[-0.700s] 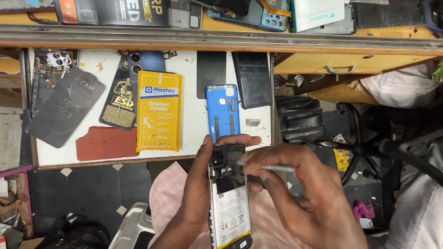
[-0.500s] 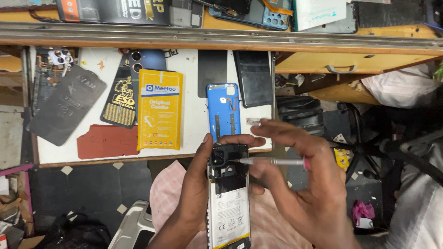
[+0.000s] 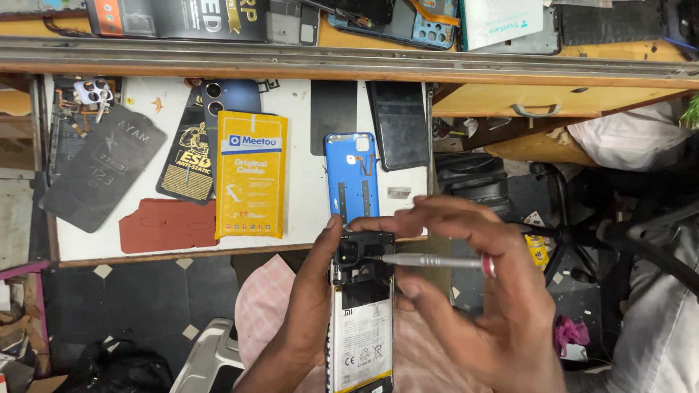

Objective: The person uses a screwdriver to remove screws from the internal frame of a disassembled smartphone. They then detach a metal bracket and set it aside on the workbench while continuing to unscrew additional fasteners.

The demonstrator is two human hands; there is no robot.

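Note:
My left hand [image 3: 306,306] grips an opened phone [image 3: 362,320] by its left edge, back cover off, with the white battery and black camera frame showing. My right hand [image 3: 473,291] holds a thin silver screwdriver [image 3: 429,260] lying sideways, its tip at the phone's upper black frame next to the camera. The phone's blue back cover [image 3: 352,175] lies on the white work surface [image 3: 298,196] just beyond the phone.
On the white surface lie a yellow packet [image 3: 251,175], a black anti-static bag [image 3: 186,156], a grey sheet [image 3: 102,171], a red-brown mat piece [image 3: 167,224] and a dark phone panel [image 3: 397,124]. A wooden shelf [image 3: 349,62] with phone parts runs above. A wooden drawer [image 3: 531,102] stands at right.
My right hand has turned the screwdriver to lie horizontal and brought its tip to the phone's top frame. The left hand still holds the phone in the same place.

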